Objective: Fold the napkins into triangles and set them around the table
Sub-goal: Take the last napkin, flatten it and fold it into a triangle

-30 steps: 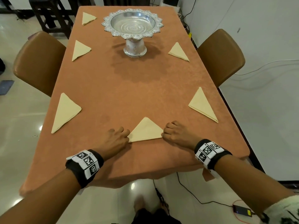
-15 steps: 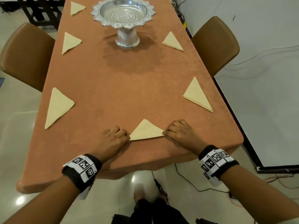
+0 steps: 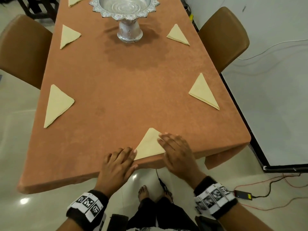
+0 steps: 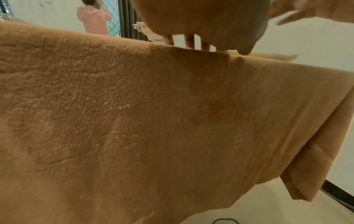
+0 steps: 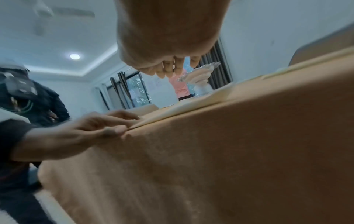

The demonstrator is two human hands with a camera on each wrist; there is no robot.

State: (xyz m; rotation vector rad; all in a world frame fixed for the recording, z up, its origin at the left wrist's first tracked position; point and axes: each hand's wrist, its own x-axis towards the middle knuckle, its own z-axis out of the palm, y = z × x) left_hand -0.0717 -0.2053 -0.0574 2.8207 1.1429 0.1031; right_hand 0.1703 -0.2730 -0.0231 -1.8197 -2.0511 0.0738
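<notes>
A cream napkin (image 3: 150, 145) folded into a triangle lies at the near edge of the orange table (image 3: 126, 90), its long side along the edge. My left hand (image 3: 131, 155) has straight fingers on the napkin's left corner, and in the right wrist view that left hand (image 5: 114, 122) shows its thumb at the table edge. My right hand (image 3: 166, 140) lies flat on the napkin's right half and hides its right corner. Several other folded triangles lie along both long sides, among them one at the left (image 3: 57, 104) and one at the right (image 3: 204, 92).
A silver pedestal bowl (image 3: 126, 7) stands at the far middle of the table. Brown chairs stand at the left (image 3: 21, 47) and right (image 3: 223, 37). Cables and a small device (image 3: 243, 195) lie on the floor at the right. Someone in pink (image 4: 93, 19) stands beyond the table's far end.
The napkin now lies closer to the near edge. Both hands have uncurled: the right one has slid onto the napkin and the left one lies straight at its corner.
</notes>
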